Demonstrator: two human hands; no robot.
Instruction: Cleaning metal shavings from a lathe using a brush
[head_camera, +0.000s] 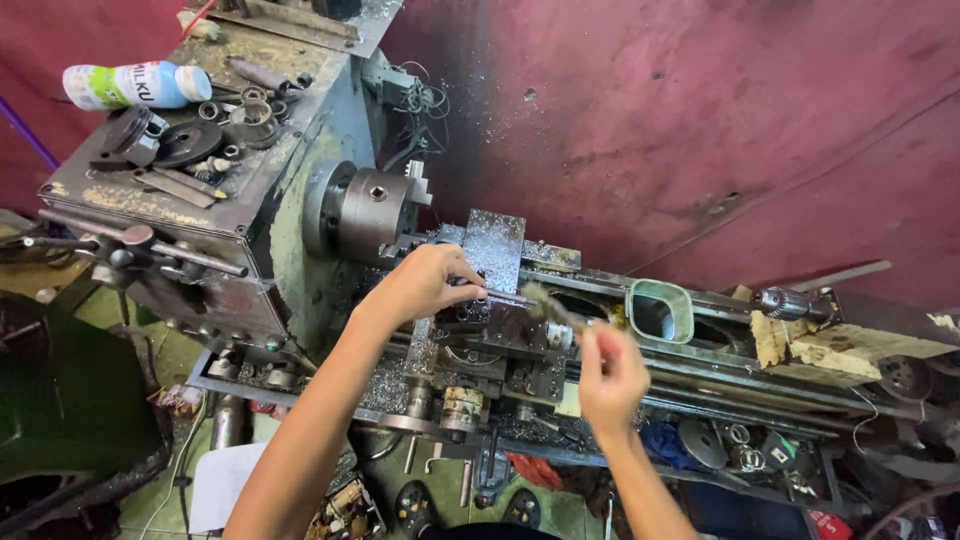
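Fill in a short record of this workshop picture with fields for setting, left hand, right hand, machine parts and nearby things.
Setting: a metal lathe against a dark red wall, seen from above.
Left hand: the left hand rests on the tool holder, fingers pinched on it.
Right hand: the right hand holds a small brush, its bristles near the tool holder.
Machine parts: round chuck, with no workpiece visible in it; metal chips lie across the carriage.
Nearby things: a plastic bottle lying on top of the machine; a wooden block at the far right.
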